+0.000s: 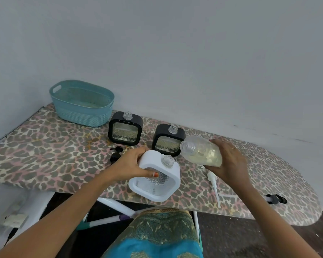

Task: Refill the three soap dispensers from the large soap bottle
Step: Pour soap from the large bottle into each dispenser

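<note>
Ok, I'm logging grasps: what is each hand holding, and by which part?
Left hand grips the white dispenser by its top left corner; right hand holds the large soap bottle round its lower body.

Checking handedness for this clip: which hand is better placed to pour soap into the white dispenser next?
Right. The right hand grips the large soap bottle, tipped with its open mouth near the white dispenser, which the left hand steadies.

A home: leopard-print ironing board [45, 146], laundry basket [82, 107].
</note>
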